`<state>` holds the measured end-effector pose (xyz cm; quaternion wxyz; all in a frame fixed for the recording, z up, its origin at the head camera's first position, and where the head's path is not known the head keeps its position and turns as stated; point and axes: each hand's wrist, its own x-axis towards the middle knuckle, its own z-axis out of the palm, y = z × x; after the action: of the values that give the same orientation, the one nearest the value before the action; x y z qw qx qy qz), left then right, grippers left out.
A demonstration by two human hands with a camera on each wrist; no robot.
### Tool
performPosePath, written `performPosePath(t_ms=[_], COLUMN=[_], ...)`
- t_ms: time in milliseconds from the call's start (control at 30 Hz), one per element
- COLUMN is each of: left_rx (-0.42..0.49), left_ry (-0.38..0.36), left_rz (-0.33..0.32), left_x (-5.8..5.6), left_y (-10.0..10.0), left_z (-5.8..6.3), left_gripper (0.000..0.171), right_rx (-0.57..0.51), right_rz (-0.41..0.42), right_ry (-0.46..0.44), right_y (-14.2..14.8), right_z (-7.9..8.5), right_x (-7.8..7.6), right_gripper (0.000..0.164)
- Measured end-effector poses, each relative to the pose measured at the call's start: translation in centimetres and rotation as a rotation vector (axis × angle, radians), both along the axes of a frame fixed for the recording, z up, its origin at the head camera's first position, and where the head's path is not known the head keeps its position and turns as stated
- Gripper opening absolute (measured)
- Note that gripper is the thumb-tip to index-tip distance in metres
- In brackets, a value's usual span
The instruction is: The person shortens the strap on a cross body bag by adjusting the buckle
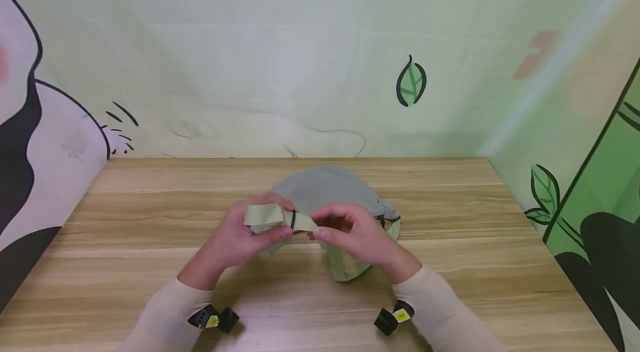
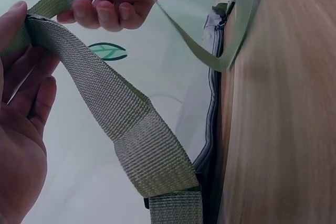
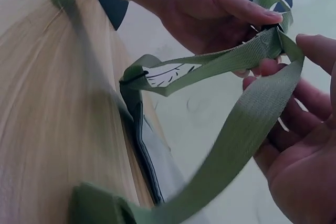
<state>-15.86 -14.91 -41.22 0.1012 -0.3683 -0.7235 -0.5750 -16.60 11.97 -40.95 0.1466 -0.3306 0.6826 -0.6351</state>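
Note:
A grey waist bag [image 1: 327, 188] lies on the table behind both hands, its dark zipper [image 2: 212, 98] showing in the left wrist view. Its light green webbing strap [image 1: 262, 215] is raised in front of it. My left hand [image 1: 237, 235] pinches the strap beside a dark slider buckle [image 1: 293, 219], with a folded loop of webbing standing up there. Just right of the buckle, my right hand [image 1: 362, 234] pinches the strap between thumb and fingers. In the right wrist view a long strap length [image 3: 236, 124] sags from the right fingertips toward the table.
The wood-grain table [image 1: 125, 252] runs back to a pale green printed wall cloth [image 1: 200, 63]. A small black camera sits on each wrist, one on the left sleeve [image 1: 212, 318] and one on the right sleeve [image 1: 395, 317].

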Motion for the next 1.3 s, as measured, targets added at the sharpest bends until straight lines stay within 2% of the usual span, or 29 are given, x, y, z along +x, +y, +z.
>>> performPosePath(t_ms=[267, 600, 733, 967, 1200, 1300], left_rx=[0.006, -0.008, 0.009, 0.014, 0.012, 0.003], left_ry=[0.011, -0.036, -0.009, 0.037, 0.090, 0.064], left_rz=[0.026, 0.020, -0.005, -0.010, 0.013, 0.015], left_x=[-0.1, 0.2, 0.1, 0.0, 0.0, 0.0], left_y=[-0.2, 0.2, 0.3, 0.4, -0.3, -0.3], left_z=[-0.1, -0.2, -0.5, -0.7, -0.6, -0.5], left_gripper=[0.040, 0.038, 0.037, 0.038, 0.038, 0.038], right_rx=[0.021, 0.000, 0.014, 0.074, 0.125, 0.126], right_rz=[-0.076, -0.105, -0.124, -0.161, -0.184, -0.190], right_ry=[0.252, 0.513, 0.577, 0.624, 0.485, 0.508], right_y=[-0.4, -1.0, -1.4, -1.7, -0.3, -0.2], right_z=[0.0, -0.1, 0.1, 0.7, 0.3, 0.2], right_x=[0.0, -0.1, 0.1, 0.4, 0.4, 0.3], right_gripper=[0.023, 0.031, 0.033, 0.034, 0.032, 0.033])
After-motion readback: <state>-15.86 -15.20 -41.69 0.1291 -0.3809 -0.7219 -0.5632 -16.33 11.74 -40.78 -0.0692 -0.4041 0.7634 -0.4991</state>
